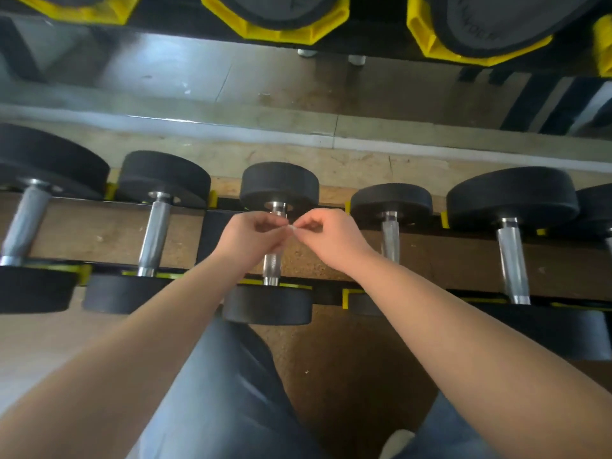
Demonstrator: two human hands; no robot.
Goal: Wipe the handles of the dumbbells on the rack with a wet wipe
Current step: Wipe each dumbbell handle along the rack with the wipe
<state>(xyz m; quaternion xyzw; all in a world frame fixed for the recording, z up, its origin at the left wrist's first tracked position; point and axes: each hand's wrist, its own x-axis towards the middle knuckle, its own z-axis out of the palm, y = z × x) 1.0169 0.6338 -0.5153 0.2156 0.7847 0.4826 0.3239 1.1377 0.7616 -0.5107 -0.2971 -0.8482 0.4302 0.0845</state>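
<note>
Several black dumbbells with steel handles lie side by side on a low rack [346, 298] with yellow cradles. Over the middle dumbbell's handle [272, 268], my left hand [253, 235] and my right hand [326, 235] meet fingertip to fingertip. Both pinch a small whitish piece [292, 226] between them, which looks like a wet wipe; only a sliver of it shows. Neither hand touches the handle. Neighbouring handles are at the left [154, 233] and at the right [390, 236], with a longer one further right [511, 260].
An upper rack shelf holds bigger dumbbells in yellow cradles [281, 24] across the top of the view. A brown floor and a pale wall strip [298, 127] lie behind the lower rack. My knees in grey trousers [228, 392] are close to the rack's front.
</note>
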